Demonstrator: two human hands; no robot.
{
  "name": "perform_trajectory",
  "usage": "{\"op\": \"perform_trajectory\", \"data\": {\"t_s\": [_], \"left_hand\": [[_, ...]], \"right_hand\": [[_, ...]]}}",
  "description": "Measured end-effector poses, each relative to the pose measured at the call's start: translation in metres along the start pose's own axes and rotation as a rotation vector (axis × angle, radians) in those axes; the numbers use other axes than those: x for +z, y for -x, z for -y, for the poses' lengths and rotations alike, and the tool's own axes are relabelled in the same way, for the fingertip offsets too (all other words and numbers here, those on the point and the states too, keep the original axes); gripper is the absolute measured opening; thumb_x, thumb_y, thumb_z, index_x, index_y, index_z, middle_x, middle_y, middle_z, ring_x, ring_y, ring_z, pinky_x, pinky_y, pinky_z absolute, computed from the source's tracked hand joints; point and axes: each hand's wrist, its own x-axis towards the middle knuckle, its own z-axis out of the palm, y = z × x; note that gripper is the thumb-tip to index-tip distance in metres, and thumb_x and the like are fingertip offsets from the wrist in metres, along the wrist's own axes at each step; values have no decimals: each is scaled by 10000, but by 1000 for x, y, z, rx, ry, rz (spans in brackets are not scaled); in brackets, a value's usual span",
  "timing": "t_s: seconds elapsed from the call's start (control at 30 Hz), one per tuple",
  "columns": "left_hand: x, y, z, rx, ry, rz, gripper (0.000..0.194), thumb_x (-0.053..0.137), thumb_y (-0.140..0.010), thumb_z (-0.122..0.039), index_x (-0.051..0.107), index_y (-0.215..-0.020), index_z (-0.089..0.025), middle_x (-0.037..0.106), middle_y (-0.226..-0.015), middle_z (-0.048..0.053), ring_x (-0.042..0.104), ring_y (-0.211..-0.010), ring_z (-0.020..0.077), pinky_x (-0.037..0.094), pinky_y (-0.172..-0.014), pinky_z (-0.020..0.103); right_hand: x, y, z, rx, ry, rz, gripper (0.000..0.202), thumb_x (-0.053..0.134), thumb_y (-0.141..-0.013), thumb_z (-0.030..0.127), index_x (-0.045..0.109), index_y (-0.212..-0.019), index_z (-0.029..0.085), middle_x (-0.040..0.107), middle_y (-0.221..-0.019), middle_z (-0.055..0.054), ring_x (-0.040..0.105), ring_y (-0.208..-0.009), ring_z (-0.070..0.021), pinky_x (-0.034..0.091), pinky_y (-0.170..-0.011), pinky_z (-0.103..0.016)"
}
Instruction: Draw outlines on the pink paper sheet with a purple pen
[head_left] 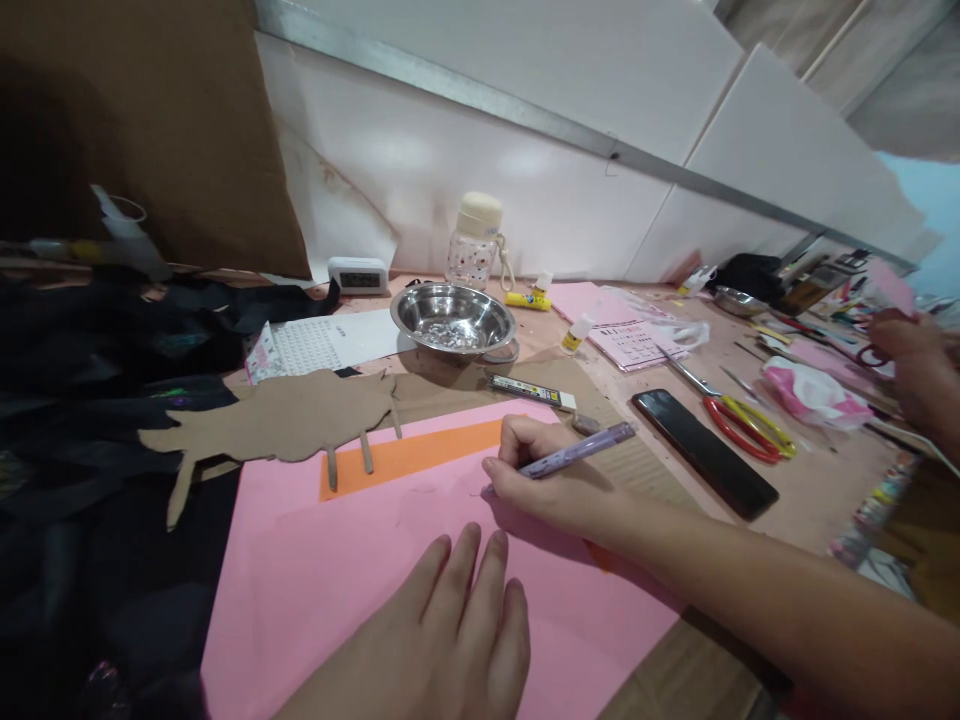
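Observation:
My right hand (544, 475) is closed round a purple pen (581, 448), its tip down at the pink paper (300, 590). Faint curved lines show on the paper near the tip. Flat on the same sheet rests my left hand (450, 640), fingers stretched out. An orange strip (412, 457) lies along the far part of the pink paper. Left of it, a brown cardboard cutout (277, 415) with several thin legs overlaps the paper's edge. Beyond my right hand lies a small labelled case (529, 390).
A steel bowl (454, 320) and a clear bottle (472, 245) stand at the back. On the right lie a black phone (705, 452) and scissors (739, 420) with red and yellow handles. Black cloth (112, 580) covers the left side. Another person's hand (915, 350) is at far right.

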Motion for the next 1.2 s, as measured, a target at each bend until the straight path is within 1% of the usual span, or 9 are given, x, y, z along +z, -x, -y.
{"op": "perform_trajectory", "data": {"t_s": [0.1,0.2,0.33,0.47,0.67,0.77,0.87,0.93,1.2], "left_hand": [[2,1,-1,18,19,16,238,544,-1015,-162,677,-1206,-112,813,-1227,144,800,-1091,311,541,-939,437],[3,0,-1,26,15,25,257,517,-1020,-142,676,-1220,-109,807,-1244,142,797,-1103,314,552,-941,443],[1,-4,0,44,4,46,284,465,-1040,-121,682,-1223,-98,805,-1247,146,798,-1104,313,567,-916,444],[-1,-2,0,19,14,37,303,457,-1046,-120,688,-1241,-106,796,-1277,148,782,-1142,313,552,-955,448],[2,3,0,61,45,76,315,524,-1037,-166,671,-1306,-90,774,-1319,190,768,-1166,335,548,-979,457],[2,2,1,53,26,69,299,525,-1037,-164,679,-1284,-95,779,-1308,184,778,-1150,337,565,-959,453],[2,1,1,57,18,49,279,513,-1037,-160,689,-1244,-93,797,-1262,179,795,-1110,337,580,-925,447],[2,1,0,57,34,69,291,526,-1033,-154,685,-1265,-81,785,-1287,194,787,-1132,346,578,-939,454],[1,2,-1,45,34,85,302,558,-1024,-158,686,-1288,-87,770,-1315,205,779,-1155,351,588,-960,451]], "right_hand": [[1,0,-5,-19,52,-67,311,671,-875,252,440,-668,245,511,-580,61,480,-546,-123,354,-516,-256],[1,-1,-10,-20,53,-137,340,681,-878,234,418,-662,246,506,-581,60,473,-548,-124,355,-511,-254],[1,0,-9,-7,-22,-80,324,683,-886,286,428,-691,249,515,-587,62,478,-539,-122,364,-513,-256],[0,1,-6,-16,8,-26,320,697,-877,329,445,-697,247,527,-607,60,478,-554,-125,362,-523,-265],[0,0,-9,-51,80,-142,321,645,-868,243,400,-661,250,462,-580,71,448,-546,-120,333,-516,-262],[0,-2,-10,-40,55,-175,320,641,-868,247,395,-664,250,461,-578,74,437,-530,-115,333,-509,-259],[0,-2,-9,-19,51,-146,327,660,-872,267,409,-663,247,504,-589,67,499,-543,-121,360,-519,-260],[0,-1,-8,-6,62,-119,327,669,-876,279,423,-664,246,525,-592,63,538,-553,-128,367,-521,-262],[-1,0,-6,-5,83,-75,333,692,-875,322,439,-672,246,531,-587,67,509,-549,-129,366,-529,-273]]}}
